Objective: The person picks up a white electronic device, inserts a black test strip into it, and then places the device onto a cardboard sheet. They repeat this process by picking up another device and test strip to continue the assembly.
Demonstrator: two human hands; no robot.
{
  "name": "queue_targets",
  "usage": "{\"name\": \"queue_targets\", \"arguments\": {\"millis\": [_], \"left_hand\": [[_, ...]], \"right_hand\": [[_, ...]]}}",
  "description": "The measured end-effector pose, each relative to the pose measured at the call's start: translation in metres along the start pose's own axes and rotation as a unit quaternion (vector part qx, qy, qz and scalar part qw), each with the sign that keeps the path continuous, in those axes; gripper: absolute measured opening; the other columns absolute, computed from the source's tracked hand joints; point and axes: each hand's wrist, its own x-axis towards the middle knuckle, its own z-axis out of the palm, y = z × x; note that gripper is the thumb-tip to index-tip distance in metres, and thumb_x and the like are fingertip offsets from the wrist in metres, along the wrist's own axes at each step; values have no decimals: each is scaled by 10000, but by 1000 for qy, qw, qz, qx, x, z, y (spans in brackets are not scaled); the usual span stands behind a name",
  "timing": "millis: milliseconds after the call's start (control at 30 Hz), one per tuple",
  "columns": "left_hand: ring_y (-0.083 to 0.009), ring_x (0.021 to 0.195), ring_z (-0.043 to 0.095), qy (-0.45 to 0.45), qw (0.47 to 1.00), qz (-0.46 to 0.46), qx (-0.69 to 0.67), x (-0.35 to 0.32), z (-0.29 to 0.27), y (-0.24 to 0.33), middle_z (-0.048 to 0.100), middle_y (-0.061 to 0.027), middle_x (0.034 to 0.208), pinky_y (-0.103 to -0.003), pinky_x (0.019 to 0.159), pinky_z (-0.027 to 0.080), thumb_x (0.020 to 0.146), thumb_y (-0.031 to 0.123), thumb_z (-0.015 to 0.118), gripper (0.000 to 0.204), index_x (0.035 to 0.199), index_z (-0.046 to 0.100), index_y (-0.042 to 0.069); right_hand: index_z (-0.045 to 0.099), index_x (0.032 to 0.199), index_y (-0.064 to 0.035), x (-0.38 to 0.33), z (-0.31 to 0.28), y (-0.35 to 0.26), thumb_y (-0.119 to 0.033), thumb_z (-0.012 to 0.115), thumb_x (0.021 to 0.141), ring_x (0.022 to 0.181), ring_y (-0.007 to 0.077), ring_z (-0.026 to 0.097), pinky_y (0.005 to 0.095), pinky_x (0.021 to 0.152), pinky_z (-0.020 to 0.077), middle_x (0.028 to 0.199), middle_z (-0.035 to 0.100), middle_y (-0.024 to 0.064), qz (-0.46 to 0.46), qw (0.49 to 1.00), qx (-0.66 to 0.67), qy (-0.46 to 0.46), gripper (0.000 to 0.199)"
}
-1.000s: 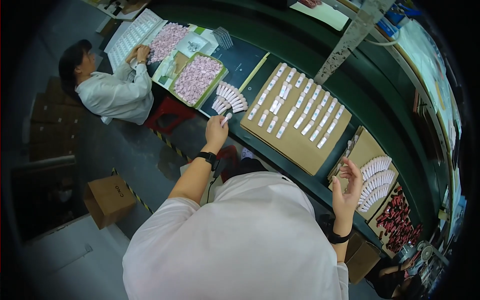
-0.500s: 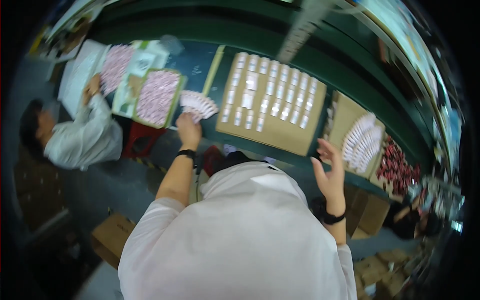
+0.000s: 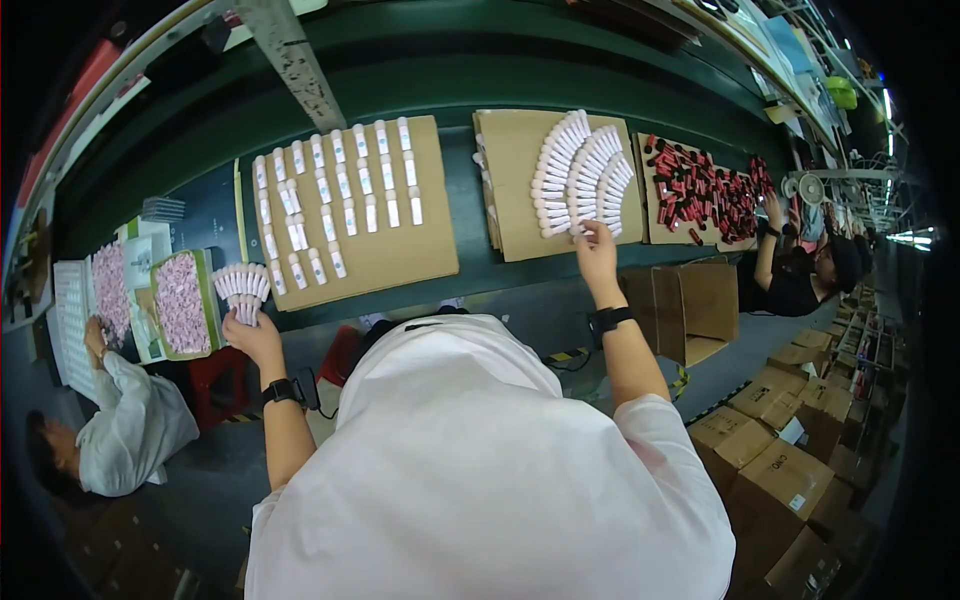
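Note:
My left hand (image 3: 256, 338) is closed at the narrow near end of a small fan of white tubes with pale pink caps (image 3: 243, 285), at the left of the bench. To the right, my right hand (image 3: 598, 258) has its fingers pinched together at the near edge of a larger fan of tubes (image 3: 582, 175). That fan lies in curved rows on a cardboard sheet (image 3: 510, 140). Its fingertips cover part of the nearest tubes, so exactly what they grip is partly hidden. Between my hands, similar tubes (image 3: 350, 217) stand in spaced rows on another cardboard sheet (image 3: 400, 265).
Red and black tubes (image 3: 705, 195) are heaped at the far right. Small pink pieces (image 3: 182, 300) fill a tray on the left. One co-worker (image 3: 130, 420) sits left, another (image 3: 810, 270) right. An opened carton (image 3: 685, 305) stands below the bench's near edge.
The view has turned to the right. My right hand, earlier spread in the air by the larger cardboard sheet, has reached the fan of tubes and closed there. My left hand stays at its small fan.

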Motion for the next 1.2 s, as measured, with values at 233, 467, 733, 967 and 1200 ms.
{"name": "queue_targets", "arguments": {"millis": [233, 467, 733, 967, 1200], "left_hand": [[-376, 1137, 434, 33, 988, 83, -128, -1, -27, 108, 472, -218, 1202, -439, 977, 355, 787, 45, 620, 430, 1182, 474, -42], [-281, 1165, 465, -77, 963, 96, -238, -12, -49, 220, 453, -161, 1239, -369, 995, 381, 849, 19, 601, 347, 1176, 487, -2], [-315, 1113, 506, -153, 933, 173, -276, -26, -76, 300, 519, -165, 1184, -372, 976, 391, 810, 9, 614, 264, 1068, 560, 16], [-297, 1091, 541, -250, 895, 172, -327, -21, -95, 335, 555, -139, 1150, -353, 949, 423, 820, 16, 616, 241, 1057, 576, 26], [-274, 1013, 581, -353, 831, 226, -366, -20, -133, 386, 605, -125, 1057, -341, 922, 441, 813, 50, 652, 289, 1094, 590, 31]], "right_hand": [[622, 1008, -44, 23, -47, 40, -43, 644, 796, 793, 246, 597, 346, 714, 495, 949, 572, 115, -186, 951, -243, 43, 213], [644, 862, -77, 30, -25, -12, -52, 682, 715, 883, 304, 545, 410, 778, 450, 919, 560, 99, -257, 940, -203, -97, 154], [612, 858, -74, 44, -8, 1, -60, 713, 704, 852, 304, 537, 402, 751, 433, 889, 549, 82, -316, 909, -241, -120, 185], [592, 879, -57, 38, -19, -23, -43, 692, 723, 826, 305, 550, 381, 720, 441, 853, 562, 97, -260, 933, -184, -170, 186], [579, 899, -56, 18, -32, -151, -2, 700, 717, 785, 294, 549, 370, 683, 437, 826, 588, 108, -406, 898, -25, -166, 224]]}}
